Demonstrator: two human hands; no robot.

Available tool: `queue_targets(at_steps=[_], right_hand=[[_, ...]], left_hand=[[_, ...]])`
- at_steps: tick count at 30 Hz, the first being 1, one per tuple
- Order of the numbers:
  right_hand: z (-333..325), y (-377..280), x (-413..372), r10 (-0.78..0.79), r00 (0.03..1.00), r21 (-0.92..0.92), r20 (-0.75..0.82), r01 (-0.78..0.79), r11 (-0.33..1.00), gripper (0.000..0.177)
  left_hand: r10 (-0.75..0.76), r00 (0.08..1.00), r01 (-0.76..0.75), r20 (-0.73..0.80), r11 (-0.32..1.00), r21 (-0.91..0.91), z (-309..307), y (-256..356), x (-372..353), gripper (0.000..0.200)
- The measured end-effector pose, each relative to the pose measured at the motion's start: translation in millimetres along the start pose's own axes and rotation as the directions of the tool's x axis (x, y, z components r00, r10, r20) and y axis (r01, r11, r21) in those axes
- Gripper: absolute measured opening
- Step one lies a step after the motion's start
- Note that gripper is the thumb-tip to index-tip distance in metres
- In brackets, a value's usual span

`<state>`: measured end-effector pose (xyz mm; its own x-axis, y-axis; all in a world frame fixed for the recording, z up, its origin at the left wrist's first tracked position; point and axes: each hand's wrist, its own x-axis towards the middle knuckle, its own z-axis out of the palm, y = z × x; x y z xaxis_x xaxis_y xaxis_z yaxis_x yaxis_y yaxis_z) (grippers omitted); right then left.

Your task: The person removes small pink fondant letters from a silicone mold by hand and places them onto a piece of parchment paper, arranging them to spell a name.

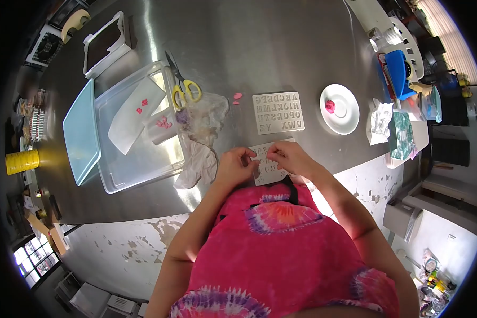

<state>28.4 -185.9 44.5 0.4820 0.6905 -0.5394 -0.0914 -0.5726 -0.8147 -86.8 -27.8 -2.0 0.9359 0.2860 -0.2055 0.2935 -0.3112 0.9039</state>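
Observation:
My left hand (238, 166) has its fingers curled at the left edge of a letter mold (265, 175) near the table's front edge. My right hand (289, 158) is over the mold's upper right part, thumb and index finger pinched together. Whatever either hand holds is too small to make out. Just beyond lies a second alphabet mold (279, 113). Small pink pieces (237, 96) rest on the table to its left. On the right, a white plate (347, 109) bears a pink lump (330, 106).
A clear plastic tray (108, 164) holds paper with pink pieces. Scissors with yellow handles (187, 93) lie across its edge, beside crumpled plastic (209, 114) and a cloth (199, 167). A blue lid (83, 135) leans at left; a blue container (397, 74) stands at right.

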Motion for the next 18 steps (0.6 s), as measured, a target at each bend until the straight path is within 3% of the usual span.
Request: queue_targets(at_steps=[4, 6, 10, 15, 18], right_hand=[[9, 11, 5, -0.123, 0.984, -0.178, -0.129, 0.099, 0.979, 0.015], [13, 11, 7, -0.326, 0.936, -0.395, -0.134, 0.251, 0.884, 0.016], [13, 4, 10, -0.258, 0.954, -0.317, -0.15, 0.201, 0.927, 0.014], [13, -5, 20, -0.155, 0.986, -0.517, -0.064, 0.1, 0.85, 0.009], [14, -3, 24, -0.23, 0.971, -0.555, -0.061, 0.158, 0.817, 0.012]], left_hand=[[-0.032, 0.999, 0.033, -0.016, 0.999, 0.029, 3, 1, 4, 0.019], [-0.032, 0.999, 0.032, -0.004, 0.999, 0.035, 4, 2, 6, 0.018], [-0.037, 0.999, 0.038, -0.032, 0.998, 0.057, 7, 4, 5, 0.017], [-0.055, 0.997, 0.057, -0.057, 0.998, 0.024, 10, 1, 5, 0.015], [-0.072, 0.996, 0.073, -0.043, 0.997, 0.022, 9, 0, 5, 0.014]])
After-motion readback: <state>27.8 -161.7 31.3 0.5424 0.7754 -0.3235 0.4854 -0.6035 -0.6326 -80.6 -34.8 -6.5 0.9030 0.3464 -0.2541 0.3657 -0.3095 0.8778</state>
